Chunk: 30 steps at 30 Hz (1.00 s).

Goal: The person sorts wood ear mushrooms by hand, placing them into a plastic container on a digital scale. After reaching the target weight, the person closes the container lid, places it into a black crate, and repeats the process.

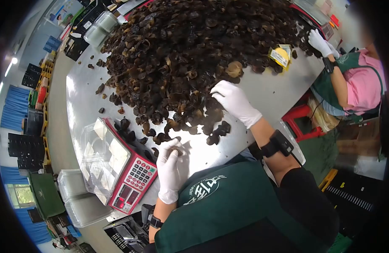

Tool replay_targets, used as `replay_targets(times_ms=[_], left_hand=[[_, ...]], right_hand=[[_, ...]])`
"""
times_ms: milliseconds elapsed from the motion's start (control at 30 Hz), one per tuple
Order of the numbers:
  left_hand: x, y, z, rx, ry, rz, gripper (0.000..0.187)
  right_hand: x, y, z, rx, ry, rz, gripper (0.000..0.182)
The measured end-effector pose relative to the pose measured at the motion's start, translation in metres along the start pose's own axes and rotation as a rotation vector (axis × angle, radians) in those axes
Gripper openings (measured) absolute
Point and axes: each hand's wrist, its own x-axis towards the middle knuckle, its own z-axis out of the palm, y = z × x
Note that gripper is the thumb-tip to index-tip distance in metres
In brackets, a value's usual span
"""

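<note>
Dark fungus pile point(190, 55), 12 o'clock; likely picking through. Right hand point(234, 100), 2 o'clock, curled; left hand point(169, 168), 7 o'clock, narrow; can't tell contents. Next pick wants light pinch.

A metal table point(283, 88) supports a large pile of dark, curled pieces point(186, 50). The right hand point(236, 101), white-gloved, is positioned at the near edge of the pile, fingers bent. The left hand point(169, 170), also gloved, is beside the red scale point(135, 183); a small brown piece point(176, 150) is at its fingertips, grip unclear. A clear plastic container point(102, 158) rests on the scale. Stacked clear containers point(82, 202) stand beside it. A yellow packet point(281, 57) lies at the pile's right side, near a co-worker's gloved hand point(319, 43).
</note>
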Motion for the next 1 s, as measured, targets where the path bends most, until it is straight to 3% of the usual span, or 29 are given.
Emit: replay_targets(times_ms=[100, 167, 233, 333, 367, 567, 600, 733, 833, 933, 1000], left_hand=[[0.006, -0.011, -0.006, 0.016, 0.013, 0.022, 0.030], [0.010, -0.014, -0.004, 0.042, 0.015, 0.017, 0.029], [0.013, -0.015, -0.004, -0.006, -0.034, -0.038, 0.029], [0.019, -0.020, -0.005, 0.016, -0.036, -0.057, 0.029], [0.020, -0.020, -0.005, 0.004, -0.034, -0.072, 0.029], [0.025, -0.015, -0.008, 0.198, -0.004, -0.082, 0.029], [0.026, -0.012, -0.007, 0.297, -0.002, -0.047, 0.029], [0.030, -0.012, -0.009, 0.255, 0.067, -0.036, 0.030], [0.048, -0.008, -0.008, 0.452, 0.050, 0.082, 0.030], [0.068, 0.014, 0.014, 0.332, 0.065, 0.146, 0.029], [0.091, 0.019, 0.012, 0.659, 0.097, 0.389, 0.027]], right_hand=[[0.007, -0.020, -0.021, -0.173, 0.130, -0.124, 0.007], [0.006, -0.027, -0.029, -0.192, 0.024, -0.115, 0.008], [-0.001, -0.034, -0.024, -0.159, -0.120, -0.288, 0.030], [-0.008, -0.049, 0.003, -0.099, -0.365, -0.242, 0.080], [-0.003, -0.051, 0.010, -0.092, -0.379, -0.245, 0.080], [0.039, -0.047, 0.047, -0.195, -0.321, -0.329, 0.052], [0.038, -0.047, 0.044, -0.141, -0.372, -0.243, 0.044], [0.020, -0.024, 0.044, -0.151, -0.048, -0.350, 0.016], [0.018, -0.014, 0.045, -0.079, 0.003, -0.344, 0.016], [0.024, -0.009, 0.042, 0.029, 0.037, -0.257, 0.017], [0.030, -0.003, 0.041, 0.115, 0.110, -0.204, 0.012]])
